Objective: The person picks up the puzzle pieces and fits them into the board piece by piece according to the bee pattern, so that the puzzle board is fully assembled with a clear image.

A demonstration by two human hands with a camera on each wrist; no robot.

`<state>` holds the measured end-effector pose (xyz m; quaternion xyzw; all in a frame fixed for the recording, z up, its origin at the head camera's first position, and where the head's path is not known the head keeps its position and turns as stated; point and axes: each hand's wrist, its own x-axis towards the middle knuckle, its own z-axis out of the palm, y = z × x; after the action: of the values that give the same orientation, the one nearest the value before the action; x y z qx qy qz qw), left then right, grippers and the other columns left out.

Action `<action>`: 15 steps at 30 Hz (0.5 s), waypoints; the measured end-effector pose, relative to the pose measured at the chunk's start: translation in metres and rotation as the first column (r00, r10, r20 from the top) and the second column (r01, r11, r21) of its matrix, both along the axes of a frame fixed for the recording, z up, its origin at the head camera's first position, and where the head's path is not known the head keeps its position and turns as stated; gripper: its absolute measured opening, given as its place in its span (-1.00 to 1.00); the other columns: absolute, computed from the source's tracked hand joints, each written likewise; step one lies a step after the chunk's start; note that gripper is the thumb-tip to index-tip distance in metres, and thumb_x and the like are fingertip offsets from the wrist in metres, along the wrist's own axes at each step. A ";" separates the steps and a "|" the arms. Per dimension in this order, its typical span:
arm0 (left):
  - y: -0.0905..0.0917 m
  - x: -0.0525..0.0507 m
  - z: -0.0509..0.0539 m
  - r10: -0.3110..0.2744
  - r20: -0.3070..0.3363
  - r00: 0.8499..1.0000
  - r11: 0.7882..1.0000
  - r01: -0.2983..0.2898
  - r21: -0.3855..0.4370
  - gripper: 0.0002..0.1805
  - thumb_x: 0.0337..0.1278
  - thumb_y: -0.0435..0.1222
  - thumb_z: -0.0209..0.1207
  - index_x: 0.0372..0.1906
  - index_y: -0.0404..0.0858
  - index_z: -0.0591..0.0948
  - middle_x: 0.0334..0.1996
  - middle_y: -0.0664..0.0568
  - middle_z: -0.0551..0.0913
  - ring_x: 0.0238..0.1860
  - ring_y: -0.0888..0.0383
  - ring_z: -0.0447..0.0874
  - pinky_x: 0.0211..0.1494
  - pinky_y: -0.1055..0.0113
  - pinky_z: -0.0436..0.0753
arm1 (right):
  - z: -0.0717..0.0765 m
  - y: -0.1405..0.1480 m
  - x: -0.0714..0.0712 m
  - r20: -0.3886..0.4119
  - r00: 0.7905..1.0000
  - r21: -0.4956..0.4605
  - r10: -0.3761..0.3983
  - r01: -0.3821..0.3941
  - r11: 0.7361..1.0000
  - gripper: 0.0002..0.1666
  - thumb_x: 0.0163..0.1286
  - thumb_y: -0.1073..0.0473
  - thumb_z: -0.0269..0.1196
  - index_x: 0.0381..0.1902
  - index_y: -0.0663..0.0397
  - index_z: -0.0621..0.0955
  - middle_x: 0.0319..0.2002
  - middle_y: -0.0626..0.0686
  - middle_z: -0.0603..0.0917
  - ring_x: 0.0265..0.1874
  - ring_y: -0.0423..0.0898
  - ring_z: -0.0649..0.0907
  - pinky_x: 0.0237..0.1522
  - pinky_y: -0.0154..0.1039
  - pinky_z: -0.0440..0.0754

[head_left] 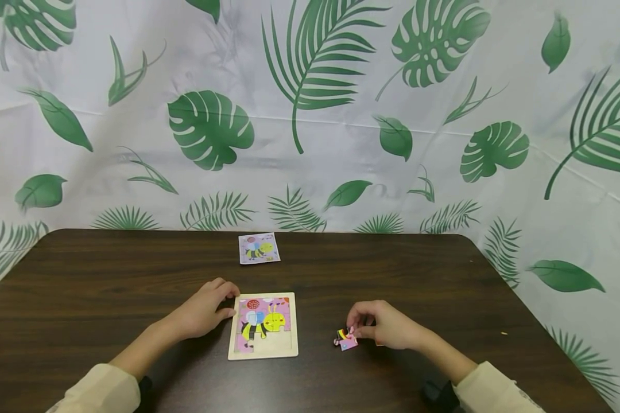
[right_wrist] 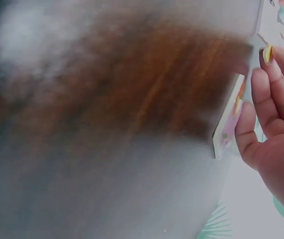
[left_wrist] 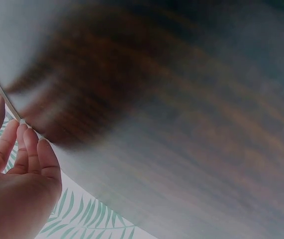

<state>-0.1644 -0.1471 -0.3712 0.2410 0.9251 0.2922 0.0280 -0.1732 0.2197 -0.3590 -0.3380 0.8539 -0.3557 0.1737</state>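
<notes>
A square wooden jigsaw puzzle tray (head_left: 295, 327) lies on the table, its bee picture partly filled and bare wood showing at the lower right. At its upper left edge is my left hand (head_left: 204, 310), the fingertips touching the rim with fingers loosely bent; the left wrist view shows these fingers (left_wrist: 47, 157) against the tray's edge. Right of the tray, my right hand (head_left: 387, 326) pinches a puzzle piece (right_wrist: 267, 55) between thumb and finger. Another pink puzzle piece (head_left: 348, 344) is by the fingertips. In the right wrist view, a loose piece (right_wrist: 227, 119) lies beside the little finger.
A small picture card (head_left: 259, 248) with the same bee lies farther back on the dark wooden table (head_left: 134, 269). Behind the table hangs a white cloth (head_left: 336, 166) printed with green leaves. The table's right edge slants past the right arm.
</notes>
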 end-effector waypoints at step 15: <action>0.000 0.001 0.001 0.005 0.002 1.000 1.000 -0.005 0.003 -0.77 0.04 -0.40 0.22 -0.17 -0.33 0.50 -0.25 -0.02 0.43 -0.20 0.04 0.40 -0.09 0.08 0.45 | 0.011 -0.008 -0.007 0.091 0.996 -0.075 -0.025 0.032 0.997 -0.92 0.19 0.36 0.25 -0.35 0.13 0.57 -0.41 0.05 0.59 -0.45 -0.20 0.54 -0.35 -0.31 0.53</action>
<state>-0.1635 -0.1468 -0.3697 0.2387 0.9252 0.2939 0.0276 -0.1806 0.2119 -0.3484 -0.3159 0.8356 -0.4055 0.1937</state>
